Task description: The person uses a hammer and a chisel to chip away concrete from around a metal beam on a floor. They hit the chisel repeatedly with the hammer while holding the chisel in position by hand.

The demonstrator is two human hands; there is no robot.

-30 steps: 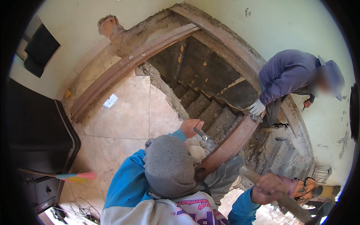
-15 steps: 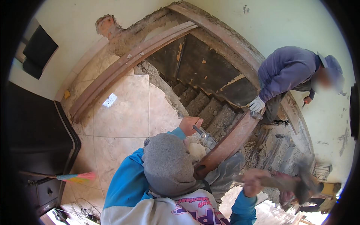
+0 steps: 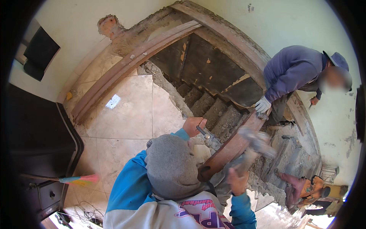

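The left hand (image 3: 193,126) gripped a metal chisel (image 3: 207,135) set against the curved wooden beam (image 3: 232,147). The right hand (image 3: 237,181), below that beam, clutched a blurred hammer (image 3: 256,141) over it.

The walls (image 3: 126,11) are pale cream and look bright in daylight. On the left the floor (image 3: 126,118) has large beige tiles. A dark cabinet (image 3: 34,133) stands at the far left, with a dark window (image 3: 40,53) above it.

A small white rectangular paper label (image 3: 113,101) lies flat on the beige floor tiles (image 3: 126,114), beside the curved wooden beam (image 3: 126,66).
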